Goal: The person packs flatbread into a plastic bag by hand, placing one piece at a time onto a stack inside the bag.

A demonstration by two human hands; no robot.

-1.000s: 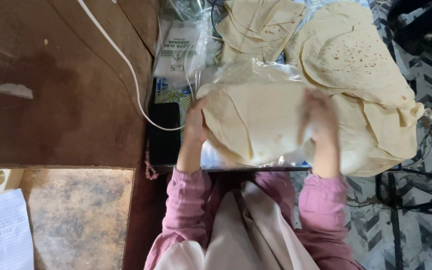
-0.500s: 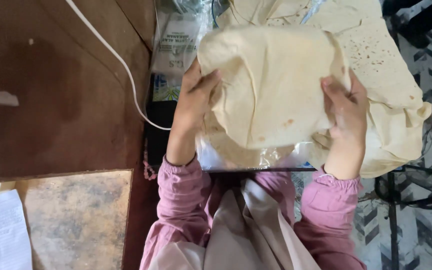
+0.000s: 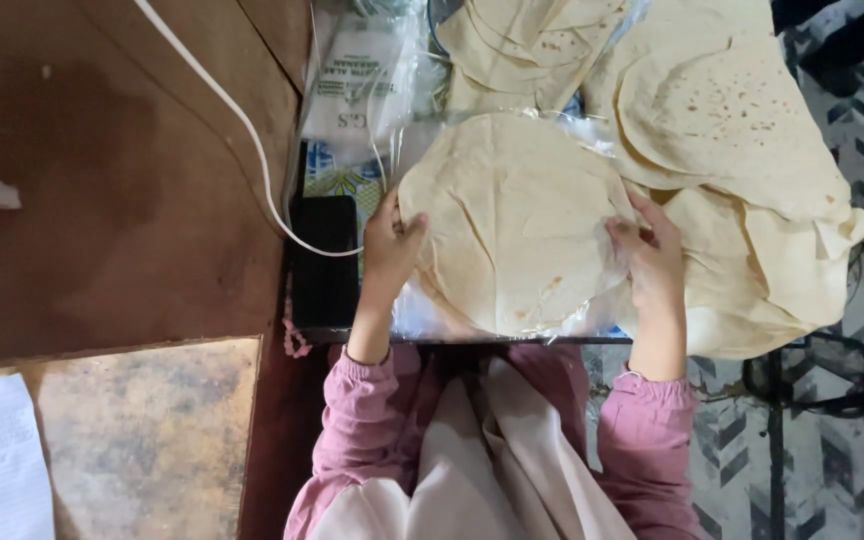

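Head view: both hands [image 3: 389, 245] grip flatbread [image 3: 512, 220], apparently flat, axis indistinct.

Soft, even light, dim at the left; sharp focus, little blur.

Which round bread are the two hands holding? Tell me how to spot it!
Find the small table edge just above the pink sleeves. On it, the left hand and right hand grip one pale round flatbread lying on clear plastic. Unlike the heaped flatbreads at the right, it lies flat and alone.
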